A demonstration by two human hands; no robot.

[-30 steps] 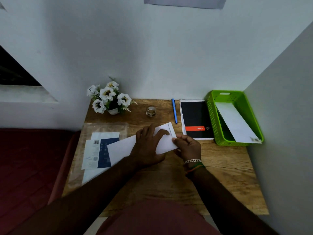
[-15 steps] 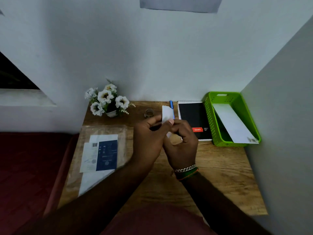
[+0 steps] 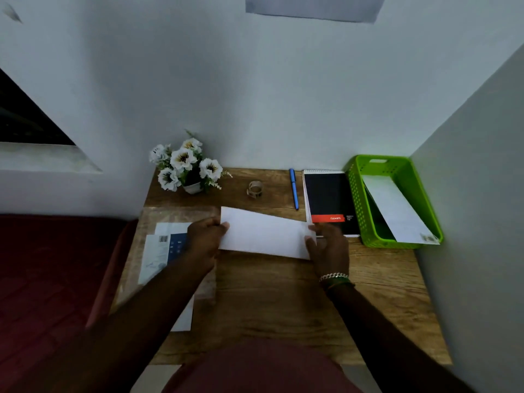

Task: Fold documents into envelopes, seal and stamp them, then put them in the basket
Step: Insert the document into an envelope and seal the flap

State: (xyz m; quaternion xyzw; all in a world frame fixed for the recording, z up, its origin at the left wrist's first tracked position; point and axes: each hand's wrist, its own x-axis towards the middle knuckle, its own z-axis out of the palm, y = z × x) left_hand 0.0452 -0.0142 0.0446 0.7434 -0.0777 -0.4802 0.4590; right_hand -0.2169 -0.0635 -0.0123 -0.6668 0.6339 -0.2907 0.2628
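Over on the left, gripping the envelope's (image 3: 265, 234) short end with the left hand (image 3: 204, 241), thumb on top, fingers curled beneath. Moving across, spanning the envelope flat just above the wooden desk (image 3: 283, 293), plain face up. At the right end, pinching the other short edge with the right hand (image 3: 329, 246). Further right, waiting with one envelope already inside, the green basket (image 3: 354, 194). Probably best keeping both ends level, avoiding creases, pressing the flap firmly shut.
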